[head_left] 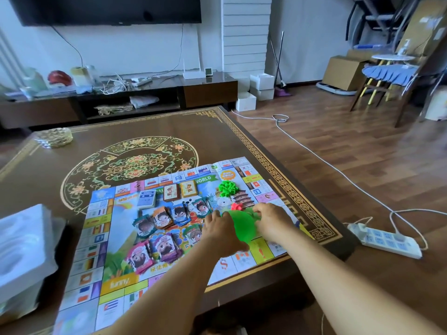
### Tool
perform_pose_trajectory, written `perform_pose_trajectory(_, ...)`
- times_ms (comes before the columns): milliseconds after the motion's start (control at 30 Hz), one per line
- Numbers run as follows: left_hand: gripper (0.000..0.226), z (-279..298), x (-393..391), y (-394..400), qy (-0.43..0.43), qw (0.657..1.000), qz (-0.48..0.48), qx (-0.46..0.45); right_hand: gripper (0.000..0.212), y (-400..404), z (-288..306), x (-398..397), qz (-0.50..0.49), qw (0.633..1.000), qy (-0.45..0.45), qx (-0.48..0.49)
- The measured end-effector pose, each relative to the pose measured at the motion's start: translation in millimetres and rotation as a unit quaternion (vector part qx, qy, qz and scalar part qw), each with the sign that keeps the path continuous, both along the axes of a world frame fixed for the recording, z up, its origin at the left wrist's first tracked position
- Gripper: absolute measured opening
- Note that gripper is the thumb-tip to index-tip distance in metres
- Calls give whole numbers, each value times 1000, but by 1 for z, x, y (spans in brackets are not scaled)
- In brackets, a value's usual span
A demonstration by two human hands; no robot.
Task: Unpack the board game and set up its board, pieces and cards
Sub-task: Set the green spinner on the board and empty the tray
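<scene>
near the board (96, 240) right edge, left hand (221, 232) and right hand (273, 220) both grip a green piece (240, 226).

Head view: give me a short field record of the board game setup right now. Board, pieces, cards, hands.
board: game board unfolded flat on the brown table
card decks: three decks in a row near the board's far edge
money stacks: portrait notes in several piles mid-board
green pieces: small pile at far right of board
red pieces: few near the right hand
left hand: grips a green bag
right hand: grips the same bag
tray: white insert at table's left
</scene>
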State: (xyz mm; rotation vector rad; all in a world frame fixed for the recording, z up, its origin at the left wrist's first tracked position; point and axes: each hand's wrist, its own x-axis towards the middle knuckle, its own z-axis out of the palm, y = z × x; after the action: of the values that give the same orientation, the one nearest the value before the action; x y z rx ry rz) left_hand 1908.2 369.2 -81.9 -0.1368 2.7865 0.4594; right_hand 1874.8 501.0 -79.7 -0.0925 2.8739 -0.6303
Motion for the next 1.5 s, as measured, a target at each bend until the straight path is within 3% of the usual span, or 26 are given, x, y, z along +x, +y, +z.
perform_pose_trajectory(233,90,-6,-1,-9,14,999,5,45,26,-15,-5,-1,1,999,-6,32)
perform_pose_trajectory(633,96,2,-3,-15,43,997,13,68,34,-25,-1,0,-18,999,43,2)
perform_pose_trajectory(767,72,17,6,-22,99,990,36,93,31,-39,12,6,-23,994,94,-60)
perform_pose_trajectory(933,30,39,27,-50,232,948,135,172,21,-71,36,31,-8,968,191,-162)
perform_pose_trajectory(1167,21,73,77,-117,334,887,230,220,24,-143,58,68,36,940,236,-243)
perform_pose_trajectory(1367,21,87,128,-190,359,865,292,195,35,-226,77,104,85,932,201,-290)
perform_pose_trajectory(1500,19,86,162,-246,373,844,339,185,25,-281,78,125,155,929,165,-293)
